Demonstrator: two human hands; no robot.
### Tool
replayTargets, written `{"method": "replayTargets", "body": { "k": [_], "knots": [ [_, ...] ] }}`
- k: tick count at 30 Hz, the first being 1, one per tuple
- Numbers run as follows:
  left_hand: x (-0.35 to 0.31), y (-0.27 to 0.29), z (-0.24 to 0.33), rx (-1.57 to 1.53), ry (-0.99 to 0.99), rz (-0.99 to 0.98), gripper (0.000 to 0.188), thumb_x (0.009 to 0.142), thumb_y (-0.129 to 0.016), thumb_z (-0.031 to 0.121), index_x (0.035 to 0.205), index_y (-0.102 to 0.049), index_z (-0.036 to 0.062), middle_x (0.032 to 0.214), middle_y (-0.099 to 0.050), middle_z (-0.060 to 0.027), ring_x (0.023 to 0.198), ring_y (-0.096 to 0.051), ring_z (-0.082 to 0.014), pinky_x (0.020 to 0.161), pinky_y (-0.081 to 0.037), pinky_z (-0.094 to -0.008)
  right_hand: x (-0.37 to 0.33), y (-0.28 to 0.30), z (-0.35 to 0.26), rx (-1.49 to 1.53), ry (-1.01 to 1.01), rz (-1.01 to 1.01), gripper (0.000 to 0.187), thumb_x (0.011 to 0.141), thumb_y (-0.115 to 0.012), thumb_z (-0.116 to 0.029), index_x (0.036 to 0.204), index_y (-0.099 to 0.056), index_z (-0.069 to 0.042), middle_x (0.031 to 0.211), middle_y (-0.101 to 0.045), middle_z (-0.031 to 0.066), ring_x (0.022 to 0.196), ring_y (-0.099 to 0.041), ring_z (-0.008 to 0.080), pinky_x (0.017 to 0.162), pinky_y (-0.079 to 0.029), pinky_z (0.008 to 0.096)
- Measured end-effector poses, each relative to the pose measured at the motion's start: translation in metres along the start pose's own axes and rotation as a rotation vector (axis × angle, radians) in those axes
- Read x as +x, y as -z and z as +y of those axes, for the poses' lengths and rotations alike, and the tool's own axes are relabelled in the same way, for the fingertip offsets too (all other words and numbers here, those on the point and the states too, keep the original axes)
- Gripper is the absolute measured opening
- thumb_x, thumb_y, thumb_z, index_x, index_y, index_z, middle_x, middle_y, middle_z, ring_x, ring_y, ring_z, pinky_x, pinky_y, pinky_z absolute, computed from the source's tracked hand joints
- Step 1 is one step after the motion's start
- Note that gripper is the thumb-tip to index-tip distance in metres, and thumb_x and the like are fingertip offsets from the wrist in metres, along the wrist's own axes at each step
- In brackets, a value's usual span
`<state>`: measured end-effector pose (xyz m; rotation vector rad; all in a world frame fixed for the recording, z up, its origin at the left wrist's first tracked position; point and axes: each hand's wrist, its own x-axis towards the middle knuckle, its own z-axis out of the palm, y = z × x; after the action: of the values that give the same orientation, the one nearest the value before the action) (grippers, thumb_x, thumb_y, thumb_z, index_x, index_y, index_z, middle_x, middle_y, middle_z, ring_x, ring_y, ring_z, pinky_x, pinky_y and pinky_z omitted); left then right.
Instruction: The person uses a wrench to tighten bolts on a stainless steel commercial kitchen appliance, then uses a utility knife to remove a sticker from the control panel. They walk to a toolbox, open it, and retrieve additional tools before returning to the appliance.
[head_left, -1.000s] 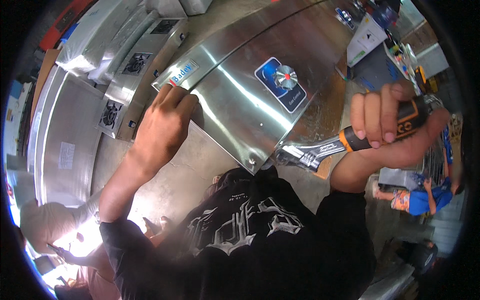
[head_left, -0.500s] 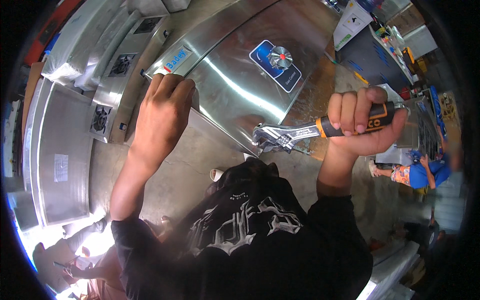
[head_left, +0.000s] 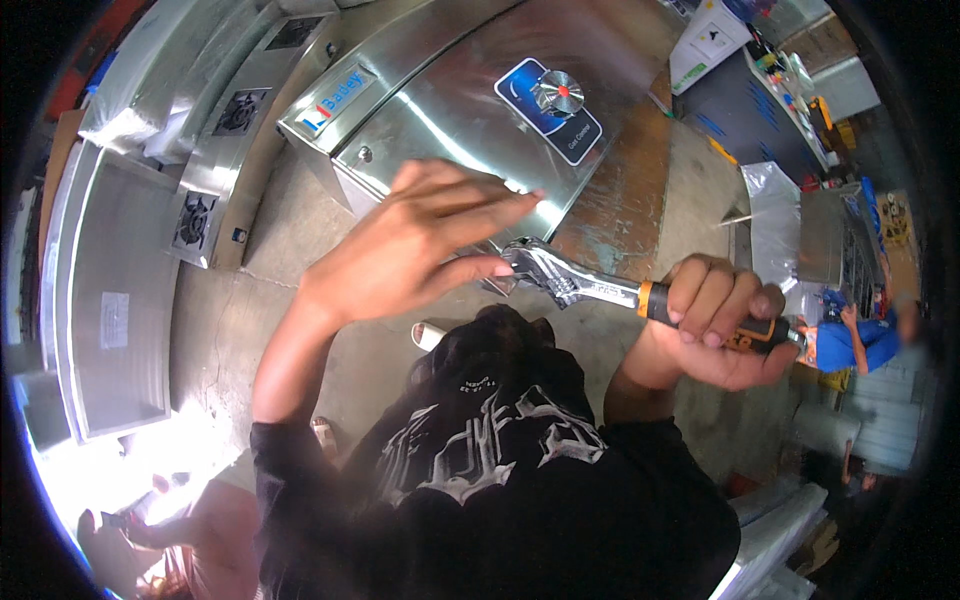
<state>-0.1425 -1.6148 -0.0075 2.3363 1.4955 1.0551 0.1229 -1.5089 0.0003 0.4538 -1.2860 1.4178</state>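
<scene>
The right hand [head_left: 715,315] is wrapped around the black and orange handle of an adjustable wrench [head_left: 595,284], which points left, its head at the near edge of a steel box [head_left: 450,90]. The left hand [head_left: 420,235] holds nothing in its grip: its fingers reach out to the right over that edge, and its thumb tip is right at the wrench head; whether they touch, I cannot tell. The left hand and the wrench head hide part of the box's near edge, so what the wrench's mouth is set against cannot be made out.

On the box, a small bolt [head_left: 365,154] shows just beyond the left hand. Farther right is a round metal knob [head_left: 560,92] on a blue label [head_left: 522,88], and a nameplate [head_left: 340,100] sits at the far left corner.

The box's top is shiny, with a streak of glare, and a worn brown board [head_left: 635,190] shows along its right side. Around it is a grey concrete floor [head_left: 250,330]. To the left stand a row of stoves [head_left: 238,112] and a large steel panel [head_left: 125,290]; on the far right, a dark cabinet [head_left: 740,110], with a person in a blue shirt [head_left: 850,345] nearer.
</scene>
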Motion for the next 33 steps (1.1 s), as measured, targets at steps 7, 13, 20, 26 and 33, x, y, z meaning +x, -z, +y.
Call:
{"method": "replayTargets", "body": {
  "k": [7, 13, 20, 26, 33],
  "knots": [
    [0.01, -0.012, -0.014, -0.186, -0.088, -0.188, 0.032, 0.09, -0.075, 0.024, 0.117, -0.076, 0.0069, 0.105, -0.077, -0.0068, 0.1, -0.071, -0.0242, 0.096, -0.048, -0.0431, -0.003, -0.005, -0.01, -0.114, 0.024, -0.231, 0.067, 0.099, -0.052, -0.065, 0.111, -0.061, 0.0, 0.075, -0.061, 0.0075, 0.054, -0.057, 0.0197, 0.053, -0.042, 0.0356],
    [0.007, -0.02, 0.012, -0.09, 0.011, -0.022, 0.042, 0.084, -0.084, 0.03, 0.118, -0.074, 0.0053, 0.109, -0.076, -0.0079, 0.105, -0.07, -0.0264, 0.096, -0.05, -0.0398, -0.001, 0.008, 0.001, -0.025, 0.02, -0.194, 0.075, 0.098, -0.048, -0.072, 0.118, -0.056, 0.0, 0.085, -0.062, 0.01, 0.066, -0.06, 0.0216, 0.063, -0.043, 0.0382],
    [0.003, -0.043, 0.038, -0.126, 0.166, 0.086, 0.056, 0.076, -0.09, 0.033, 0.12, -0.071, 0.0044, 0.118, -0.073, -0.012, 0.107, -0.068, -0.0298, 0.092, -0.051, -0.0405, -0.002, 0.009, 0.014, 0.058, 0.147, -0.254, 0.074, 0.099, -0.046, -0.071, 0.114, -0.054, 0.001, 0.085, -0.058, 0.0099, 0.064, -0.057, 0.0195, 0.063, -0.042, 0.0363],
    [0.028, -0.03, 0.021, -0.322, -0.035, -0.264, 0.032, 0.085, -0.082, 0.02, 0.107, -0.069, 0.0013, 0.109, -0.07, -0.0134, 0.099, -0.067, -0.0348, 0.087, -0.052, -0.0455, -0.002, 0.001, 0.013, 0.088, 0.17, -0.273, 0.073, 0.099, -0.055, -0.065, 0.105, -0.055, 0.007, 0.081, -0.057, 0.012, 0.061, -0.056, 0.0223, 0.056, -0.043, 0.0387],
    [0.056, -0.018, 0.026, -0.352, -0.016, -0.561, 0.028, 0.086, -0.08, 0.02, 0.096, -0.067, -0.0032, 0.094, -0.066, -0.0175, 0.09, -0.066, -0.0361, 0.078, -0.048, -0.0464, -0.003, -0.005, 0.008, 0.056, 0.159, -0.322, 0.072, 0.099, -0.053, -0.066, 0.105, -0.055, 0.006, 0.079, -0.056, 0.0111, 0.058, -0.054, 0.022, 0.054, -0.043, 0.0382]
  ]
}}
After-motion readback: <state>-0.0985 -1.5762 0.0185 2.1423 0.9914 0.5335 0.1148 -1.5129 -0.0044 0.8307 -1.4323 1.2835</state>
